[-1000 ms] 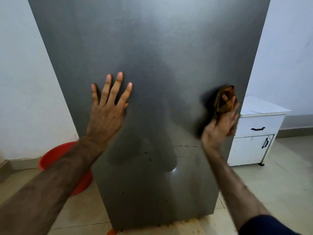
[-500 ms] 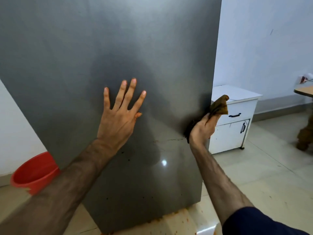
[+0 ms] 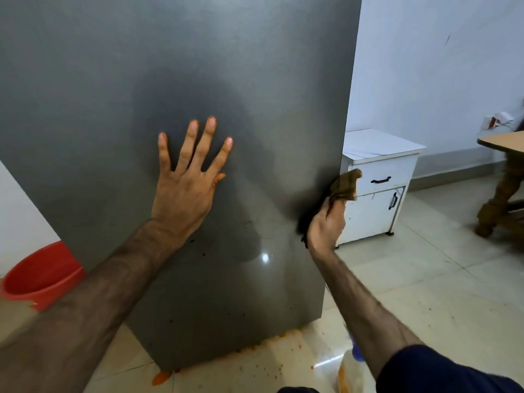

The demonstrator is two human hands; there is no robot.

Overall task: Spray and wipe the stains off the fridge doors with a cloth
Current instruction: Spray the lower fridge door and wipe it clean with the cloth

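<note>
The grey fridge door (image 3: 141,80) was seen filling most of the view, from about 9 o'clock across to 1 o'clock. The left hand (image 3: 184,191) was laid flat against the door near the centre, fingers (image 3: 189,146) straight and spread apart, nothing held. The right hand (image 3: 326,222) was found at roughly 3 o'clock of the left, at the door's right edge, its fingers curled and clamped on a brown cloth (image 3: 344,185); a bunched end of the cloth was seen sticking up above the fist toward 1 o'clock. Whether the cloth was pressed to the metal or only to the edge could not be told. Small dark specks (image 3: 204,254) were noted on the lower door, at 6 o'clock of the left hand, beside a bright glint of light. Orange spatter (image 3: 286,336) was recorded on the tiled floor (image 3: 425,293) along the fridge's base. A spray bottle (image 3: 351,370) was partly seen on the floor at about 5 o'clock, blurred, behind the right forearm. A red bucket (image 3: 37,282) was noted at 8 o'clock, a white cabinet (image 3: 380,182) at 3 o'clock just beyond the cloth, and a wooden desk (image 3: 504,143) at the far right edge.
</note>
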